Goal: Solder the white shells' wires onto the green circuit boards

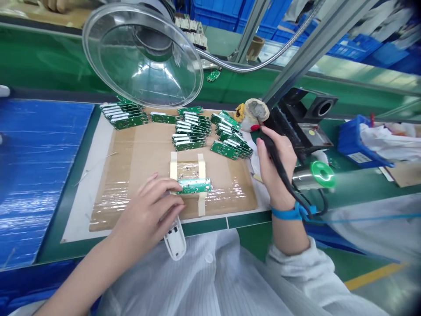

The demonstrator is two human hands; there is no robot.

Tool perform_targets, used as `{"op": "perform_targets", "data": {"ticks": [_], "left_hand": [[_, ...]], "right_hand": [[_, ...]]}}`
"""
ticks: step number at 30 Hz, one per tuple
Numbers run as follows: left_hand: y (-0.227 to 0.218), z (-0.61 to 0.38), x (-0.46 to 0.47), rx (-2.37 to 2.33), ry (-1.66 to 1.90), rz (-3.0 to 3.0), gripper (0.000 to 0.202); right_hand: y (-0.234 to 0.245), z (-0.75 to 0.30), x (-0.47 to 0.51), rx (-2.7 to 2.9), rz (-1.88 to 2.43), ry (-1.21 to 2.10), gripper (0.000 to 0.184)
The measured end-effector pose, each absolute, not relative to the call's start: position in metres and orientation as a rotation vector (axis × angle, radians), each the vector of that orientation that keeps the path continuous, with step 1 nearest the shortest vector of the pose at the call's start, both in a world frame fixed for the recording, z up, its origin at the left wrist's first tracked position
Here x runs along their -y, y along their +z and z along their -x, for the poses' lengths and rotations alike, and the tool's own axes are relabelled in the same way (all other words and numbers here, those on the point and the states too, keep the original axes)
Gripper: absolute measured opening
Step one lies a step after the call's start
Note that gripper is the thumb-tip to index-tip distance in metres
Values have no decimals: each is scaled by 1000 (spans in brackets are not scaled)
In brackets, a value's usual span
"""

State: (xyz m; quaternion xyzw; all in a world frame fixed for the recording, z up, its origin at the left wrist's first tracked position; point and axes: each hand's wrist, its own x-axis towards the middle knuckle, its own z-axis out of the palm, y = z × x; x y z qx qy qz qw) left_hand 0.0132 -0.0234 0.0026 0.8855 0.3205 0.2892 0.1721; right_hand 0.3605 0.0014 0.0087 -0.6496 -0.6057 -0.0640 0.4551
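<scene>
My left hand [156, 206] has its fingers bent at the left end of a green circuit board [194, 186], gripping it there. The board lies across a taped-down patch with two pale tape strips [201, 206]. From beneath the same hand a white plastic casing [176, 241] sticks out past the table's front edge; how it is held is hidden. My right hand [278, 164] is closed around the black handle of a soldering iron [274, 153]. The iron's tip is at the grey filling of a round tip-cleaning pot [257, 109].
Rows of green circuit boards [190, 129] stand at the back of the brown work mat [148, 153]. A magnifier lamp [143, 57] hangs above. To the right are a solder spool [322, 174], a black metal stand [305, 118] and a blue bin [358, 140]. Blue sheeting [39, 175] lies left.
</scene>
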Motion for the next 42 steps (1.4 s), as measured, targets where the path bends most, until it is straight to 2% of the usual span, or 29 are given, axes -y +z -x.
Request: {"op": "perform_targets", "data": {"ticks": [2,5,10,27,42], "left_hand": [[3,-24,25,-972,895,-2463,14],[3,-38,30,-1089,957,-2420,12],[5,-44,34,-1162,913,-2371,13],[8,-43,32,-1158,848,-2413,13],[7,-45,32,-1161,857,-2422,13]], "right_hand": [[7,-342,14,1358,1465,-156,26],[0,-306,50,1231,1250,40,22],[-16,-278,87,1366,1143,276,18],[-16,-273,84,1595,1089,187,20],[-23,-279,91,1401,1197,266,21]]}}
